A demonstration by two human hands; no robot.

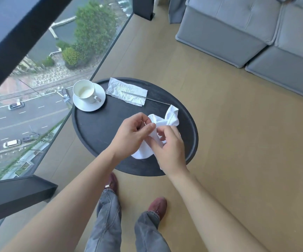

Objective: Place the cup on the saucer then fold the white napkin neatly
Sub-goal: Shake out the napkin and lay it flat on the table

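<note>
A white cup (84,90) stands upright on a white saucer (88,105) at the far left of a round black table (96,130), its handle pointing right. The white napkin (171,118) is bunched and lifted over the table's middle right. My left hand (131,137) pinches its upper edge between thumb and forefinger. My right hand (168,148) grips the cloth just beside it, fingers curled into the folds. A lower lobe of the cloth hangs beneath my hands, which hide part of it.
A flat, crinkled plastic wrapper (127,91) with a thin stick lies at the table's back. A floor-to-ceiling window (38,88) borders the table on the left. A grey sofa (238,33) stands at the back right. My feet (158,206) are just before the table.
</note>
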